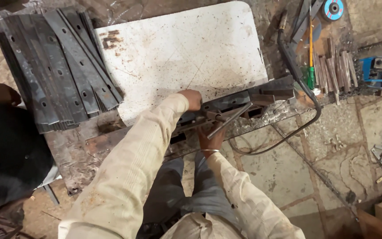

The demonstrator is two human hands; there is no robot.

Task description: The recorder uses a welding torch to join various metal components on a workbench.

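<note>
My left hand point(192, 99) is curled over the top of a dark steel frame piece point(239, 100) that lies along the front edge of the workbench. Just below the bench edge, my right hand point(210, 140) grips the lower end of a thin grey metal rod point(230, 120). The rod slants up to the right and its upper end meets the frame. Both my sleeves are cream coloured. How the left fingers sit on the frame is partly hidden.
A rusty white sheet point(182, 53) covers the bench top. Perforated steel strips point(54, 66) are stacked at left. Another person's hand point(1, 93) and dark clothing are at far left. A black cable point(298, 110), a screwdriver point(311, 66), a blue disc point(333, 9) and a blue tool point(381, 68) lie right.
</note>
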